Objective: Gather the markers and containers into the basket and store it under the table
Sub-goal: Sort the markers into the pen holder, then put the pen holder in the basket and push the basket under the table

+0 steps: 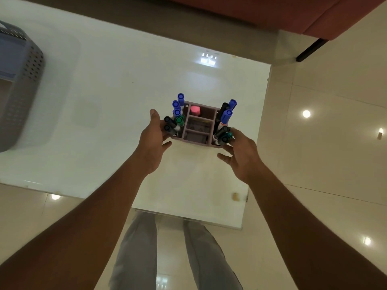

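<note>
A mauve compartmented container (198, 130) stands on the white table (117, 97), right of centre. Several blue, black and green markers (177, 114) stick up from its left side and more markers (225, 120) from its right side; a pink item (195, 110) sits in a middle slot. My left hand (154, 141) is at the container's left side and my right hand (240, 152) at its right side, fingers spread; whether they touch it is unclear. A grey perforated basket (19, 86) stands at the table's far left edge.
The table's near edge (184, 216) and right edge border a glossy tiled floor (324, 153). A reddish sofa or seat (272, 13) runs behind the table. My legs in grey trousers (136, 252) stand at the near edge.
</note>
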`<action>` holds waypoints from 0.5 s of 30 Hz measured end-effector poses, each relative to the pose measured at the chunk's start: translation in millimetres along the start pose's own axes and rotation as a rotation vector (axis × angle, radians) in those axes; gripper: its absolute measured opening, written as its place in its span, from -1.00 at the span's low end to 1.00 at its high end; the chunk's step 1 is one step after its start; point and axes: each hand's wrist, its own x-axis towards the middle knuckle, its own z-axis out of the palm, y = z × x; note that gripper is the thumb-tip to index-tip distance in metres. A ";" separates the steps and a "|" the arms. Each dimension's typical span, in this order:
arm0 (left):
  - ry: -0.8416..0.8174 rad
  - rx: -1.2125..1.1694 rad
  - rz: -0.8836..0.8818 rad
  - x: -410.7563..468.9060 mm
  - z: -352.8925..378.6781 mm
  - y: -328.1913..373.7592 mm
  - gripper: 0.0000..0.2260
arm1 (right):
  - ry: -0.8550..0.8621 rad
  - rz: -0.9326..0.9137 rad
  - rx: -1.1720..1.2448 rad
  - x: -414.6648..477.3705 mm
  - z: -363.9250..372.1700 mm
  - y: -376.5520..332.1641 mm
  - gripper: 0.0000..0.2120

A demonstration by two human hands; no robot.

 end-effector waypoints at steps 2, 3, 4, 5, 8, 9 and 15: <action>-0.026 0.061 0.016 2.4 -0.4 -1.1 -0.66 | 0.009 -0.010 0.039 1.0 8.8 9.2 -0.69; -0.040 0.092 0.022 3.1 -0.8 -1.0 -0.72 | 0.020 -0.016 0.058 0.7 12.1 11.7 -0.69; -0.053 0.119 0.034 3.9 -2.4 -0.8 -0.74 | 0.032 -0.022 0.082 0.0 15.2 14.1 -0.69; -0.066 0.140 0.046 4.6 -4.5 -0.1 -0.75 | 0.045 -0.028 0.104 -0.9 17.9 16.0 -0.70; -0.097 0.177 0.065 1.5 -14.0 5.8 -0.78 | 0.071 -0.039 0.107 -10.7 27.0 21.1 -0.71; -0.103 0.178 0.068 -0.6 -19.6 8.5 -0.78 | 0.075 -0.044 0.099 -15.9 32.1 23.7 -0.71; -0.152 0.209 0.064 -19.3 -82.1 21.5 -0.80 | 0.087 -0.106 0.086 -61.2 79.3 48.2 -0.72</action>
